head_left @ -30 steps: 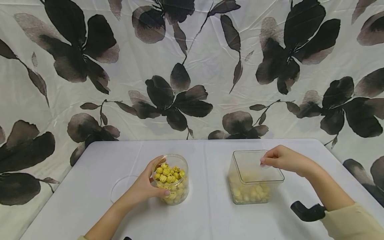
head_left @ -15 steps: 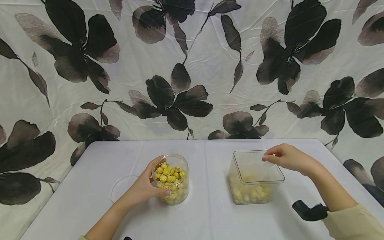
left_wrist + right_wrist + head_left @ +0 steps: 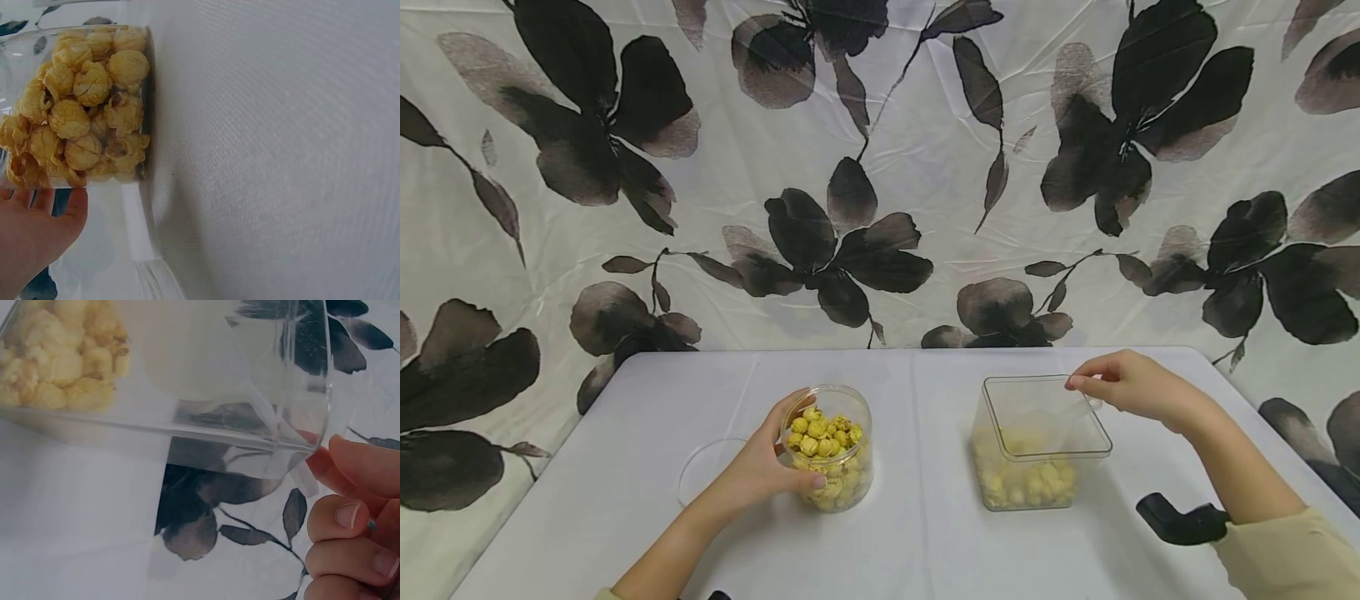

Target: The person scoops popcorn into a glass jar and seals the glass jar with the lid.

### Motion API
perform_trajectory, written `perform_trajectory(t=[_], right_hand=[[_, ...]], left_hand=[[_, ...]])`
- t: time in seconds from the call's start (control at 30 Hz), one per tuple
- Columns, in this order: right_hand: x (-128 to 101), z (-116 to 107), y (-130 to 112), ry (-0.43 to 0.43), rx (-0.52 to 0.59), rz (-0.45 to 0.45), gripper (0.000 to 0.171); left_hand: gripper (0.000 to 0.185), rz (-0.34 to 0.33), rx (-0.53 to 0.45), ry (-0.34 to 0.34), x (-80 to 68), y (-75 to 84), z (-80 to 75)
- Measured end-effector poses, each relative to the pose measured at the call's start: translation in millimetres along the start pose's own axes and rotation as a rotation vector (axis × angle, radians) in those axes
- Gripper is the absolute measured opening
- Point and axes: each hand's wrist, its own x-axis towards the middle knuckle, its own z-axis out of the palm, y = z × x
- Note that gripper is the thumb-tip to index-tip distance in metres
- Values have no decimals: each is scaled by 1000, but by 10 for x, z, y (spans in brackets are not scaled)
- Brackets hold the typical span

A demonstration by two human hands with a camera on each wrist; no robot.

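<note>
My left hand [image 3: 772, 462] grips the side of a clear round jar [image 3: 863, 450] filled with yellow popcorn [image 3: 823, 437]. The jar stands upright and has no lid on it. In the left wrist view, fingers and thumb [image 3: 77, 209] lie along its wall. At the far right corner of a clear square container [image 3: 992, 417], my right hand [image 3: 1138, 390] pinches the handle of a translucent plastic spoon [image 3: 306, 478] between thumb and forefinger. The spoon slants down inside, its bowl faint through the wall. Pale popcorn [image 3: 62, 356] fills the container's lower part.
A clear round lid [image 3: 688, 471] lies on the white table [image 3: 917, 542], left of the jar and partly behind the left forearm. A floral cloth [image 3: 880, 167] hangs behind the table's back edge.
My right hand has moved slightly up and to the right along the square container's rim, with the spoon handle between its fingers. The left hand and the jar stay in place.
</note>
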Motion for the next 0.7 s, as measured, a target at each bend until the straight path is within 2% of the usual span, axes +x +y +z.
perform_trajectory(t=[0.23,0.5,0.7], right_hand=[[1,-42,-34,53,38,-5,35],[12,-78,-127,94,201,-18,38],[55,-53,-251,102,245,-63,35]], left_hand=[[105,0,-8,-2,-2,5,-8],[111,-5,11,-13,-36,30,-35],[109,41,28,-8,-62,1,-92]])
